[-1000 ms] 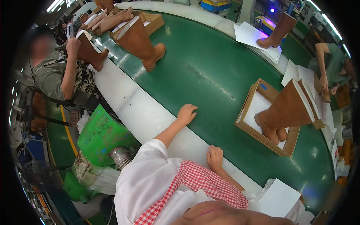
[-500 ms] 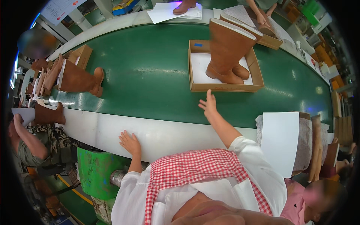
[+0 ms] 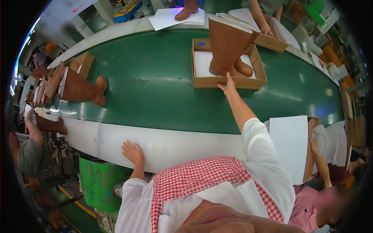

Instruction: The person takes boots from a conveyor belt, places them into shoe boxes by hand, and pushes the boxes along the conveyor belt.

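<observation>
Nearest, the person's red-and-white gingham apron (image 3: pixel 202 171) lies over a white shirt (image 3: pixel 268 155), with a scuffed green metal casing (image 3: pixel 101 182) off to the left. Just beyond the apron, the left hand (image 3: pixel 133 153) rests palm down on the white ledge (image 3: pixel 178 143), its fingers spread wide and holding nothing. To the right, a rectangular white sheet (image 3: pixel 287 147) lies near a co-worker in pink (image 3: pixel 307 206), whose hand (image 3: pixel 314 147) reaches in beside it. Past the ledge, the right arm stretches over the green conveyor belt (image 3: pixel 155 105), and the right hand (image 3: pixel 230 86) meets the near wall of an open cardboard box (image 3: pixel 248 83), fingers at the rim; whether they pinch it cannot be told. Inside that box, on white paper lining, stands a pair of tall brown leather boots (image 3: pixel 229 44), shafts up and side by side. At the left, well apart from it, another tall brown boot (image 3: pixel 79 85) is on the belt. Farther off, another co-worker's hand (image 3: pixel 266 28) is at a second cardboard box (image 3: pixel 274 43), and one more brown boot (image 3: pixel 186 12) stands on white sheets (image 3: pixel 165 20).
</observation>
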### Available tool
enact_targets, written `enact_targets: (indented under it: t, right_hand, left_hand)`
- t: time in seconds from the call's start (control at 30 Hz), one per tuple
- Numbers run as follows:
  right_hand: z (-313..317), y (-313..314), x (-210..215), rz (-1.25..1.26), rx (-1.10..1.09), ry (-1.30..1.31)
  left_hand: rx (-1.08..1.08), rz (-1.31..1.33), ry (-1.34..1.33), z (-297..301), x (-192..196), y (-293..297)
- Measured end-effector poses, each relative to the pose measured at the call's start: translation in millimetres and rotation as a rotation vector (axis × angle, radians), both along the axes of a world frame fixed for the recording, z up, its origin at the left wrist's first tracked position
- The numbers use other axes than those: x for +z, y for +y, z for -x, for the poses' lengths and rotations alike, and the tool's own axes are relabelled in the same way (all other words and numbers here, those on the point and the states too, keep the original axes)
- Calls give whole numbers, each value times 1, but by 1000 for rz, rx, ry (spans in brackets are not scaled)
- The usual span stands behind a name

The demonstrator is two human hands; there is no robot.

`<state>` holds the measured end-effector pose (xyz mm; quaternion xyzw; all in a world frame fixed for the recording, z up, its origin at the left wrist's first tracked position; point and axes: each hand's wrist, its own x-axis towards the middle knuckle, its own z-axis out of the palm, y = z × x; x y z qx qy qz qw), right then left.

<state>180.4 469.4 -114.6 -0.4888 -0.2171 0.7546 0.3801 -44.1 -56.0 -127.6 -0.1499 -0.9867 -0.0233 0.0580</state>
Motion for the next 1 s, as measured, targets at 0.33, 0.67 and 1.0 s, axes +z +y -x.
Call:
enact_targets:
  t: [0.33, 0.67, 1.0]
  right_hand:
    - [12, -29, -64, -570, 633, -719]
    - [-38, -213, -33, -1512, 932, -906]
    - [-118, -247, -30, -1687, 764, -1082]
  left_hand:
    - [-40, -33, 22, 0, -2, 14]
    - [26, -35, -6, -1, 5, -2]
    - [-8, -81, 23, -11, 4, 8]
